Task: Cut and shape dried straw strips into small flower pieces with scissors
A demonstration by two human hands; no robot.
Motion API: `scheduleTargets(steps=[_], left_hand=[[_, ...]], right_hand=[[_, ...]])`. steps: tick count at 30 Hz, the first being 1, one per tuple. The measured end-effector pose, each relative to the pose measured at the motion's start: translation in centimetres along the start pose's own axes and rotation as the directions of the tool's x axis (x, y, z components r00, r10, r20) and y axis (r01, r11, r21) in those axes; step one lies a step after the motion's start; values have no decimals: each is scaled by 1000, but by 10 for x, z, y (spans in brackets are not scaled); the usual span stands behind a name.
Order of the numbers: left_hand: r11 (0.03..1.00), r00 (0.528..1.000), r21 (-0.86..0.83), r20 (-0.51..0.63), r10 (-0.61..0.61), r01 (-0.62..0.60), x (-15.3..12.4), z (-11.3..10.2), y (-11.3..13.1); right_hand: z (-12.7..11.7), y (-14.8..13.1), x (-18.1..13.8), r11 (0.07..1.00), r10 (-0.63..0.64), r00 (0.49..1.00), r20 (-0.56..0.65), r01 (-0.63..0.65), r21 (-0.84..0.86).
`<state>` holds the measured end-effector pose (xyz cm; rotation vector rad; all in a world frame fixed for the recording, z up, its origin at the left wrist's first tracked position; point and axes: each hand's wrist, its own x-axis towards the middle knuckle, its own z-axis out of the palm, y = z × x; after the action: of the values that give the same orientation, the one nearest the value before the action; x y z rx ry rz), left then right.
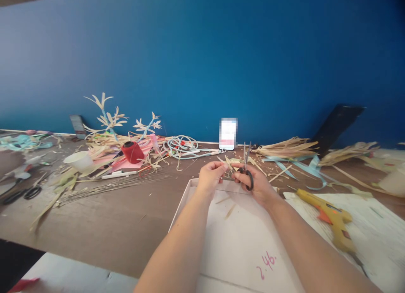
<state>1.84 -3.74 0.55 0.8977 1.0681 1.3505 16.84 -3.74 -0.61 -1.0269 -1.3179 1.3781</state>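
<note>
Over the far part of a shallow white box lid [228, 242], my left hand [211, 178] is closed in a pinch on a pale straw strip [232, 164]. Close beside it, my right hand [257, 182] grips black-handled scissors [249, 179], their blades pointing up and away from me. The right fingertips are near the strip as well; whether they touch it I cannot tell. Two thin cut pieces of straw [230, 212] lie inside the lid, which has "2.46." written on it in pink.
A yellow glue gun [330, 217] rests on paper at the right. Straw bundles [286, 149] and a phone [228, 134] are at the back. Leftward are straw flowers [110, 118], a red thread spool [132, 152], a white cup [78, 161], thin wires [104, 189] and other scissors [23, 194].
</note>
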Motion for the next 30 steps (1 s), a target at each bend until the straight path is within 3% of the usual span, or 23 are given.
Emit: scheduleTargets(steps=[7,15,30], left_hand=[[987,997,-156,-66,37,-46,3,-10,10],[990,996,-126,-79,52,-62,4,-11,10],[991,996,-125,-90,27,-38,4,-10,9]], right_hand=[[6,-11,-10,959,53,977,208,8,-282],[6,-9,-8,922,72,964,255,33,-385],[6,-5,-7,909,78,968,239,30,-416]])
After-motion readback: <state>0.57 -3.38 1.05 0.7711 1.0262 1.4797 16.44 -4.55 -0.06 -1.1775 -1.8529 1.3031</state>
